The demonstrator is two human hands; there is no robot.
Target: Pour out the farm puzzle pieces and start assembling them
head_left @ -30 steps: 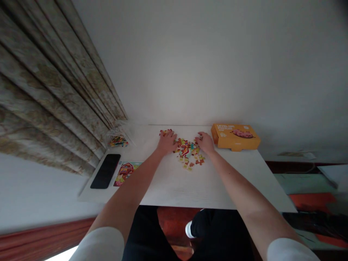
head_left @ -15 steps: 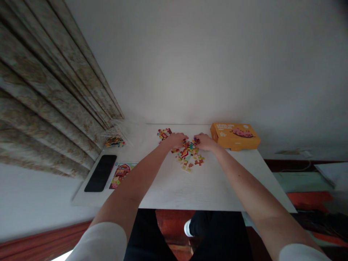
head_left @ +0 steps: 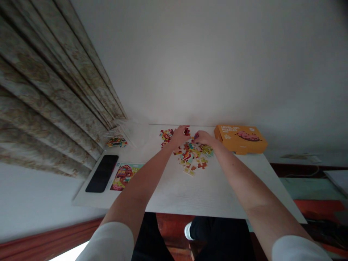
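Observation:
My left hand (head_left: 180,136) is at the back of the white table, its thumb and fingers curved around dark red puzzle pieces (head_left: 186,132). Close by on the right, my right hand (head_left: 205,138) pinches a purple-blue puzzle piece (head_left: 196,136). Below both hands spreads a loose pile of colourful puzzle pieces (head_left: 188,156), some overlapping. A second group of red and yellow puzzle pieces (head_left: 166,135) lies left of my left hand, which partly covers it.
An orange puzzle box (head_left: 241,139) stands at the back right. To the left are a black phone (head_left: 102,174), a picture card with a red barn (head_left: 125,177) partly behind my forearm, and a clear plastic bag (head_left: 133,132) beside more pieces (head_left: 116,141). A curtain (head_left: 59,87) hangs at the left.
My left hand has lifted and moved back from the pile with dark red pieces. Greenish pieces at the pile's right side now show below my right hand. The view has shifted slightly.

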